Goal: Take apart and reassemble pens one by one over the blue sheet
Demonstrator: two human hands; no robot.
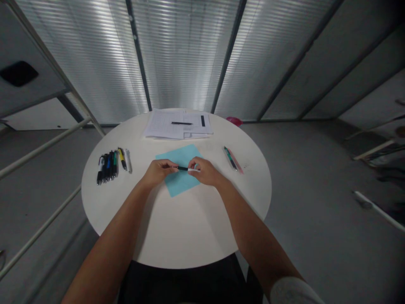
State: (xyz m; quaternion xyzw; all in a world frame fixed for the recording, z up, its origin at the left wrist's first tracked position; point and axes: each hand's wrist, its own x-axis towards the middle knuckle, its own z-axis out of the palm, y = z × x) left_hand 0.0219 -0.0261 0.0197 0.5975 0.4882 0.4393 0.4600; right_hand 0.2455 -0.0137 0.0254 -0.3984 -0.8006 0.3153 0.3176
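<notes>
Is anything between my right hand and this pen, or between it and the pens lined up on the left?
Nothing visible separates the right hand from the pen; its fingers hold the white part. Toward the lined-up pens, the left hand, gripping the other end, is in between, with tabletop beyond.

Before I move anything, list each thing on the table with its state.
Left hand: closed on held pen.
Right hand: closed on its white end.
Held pen: over blue sheet.
Blue sheet: flat.
Papers: stacked.
Dark pen: lying on papers.
Left-side pens: lying grouped.
Right-side pens: lying together.
</notes>
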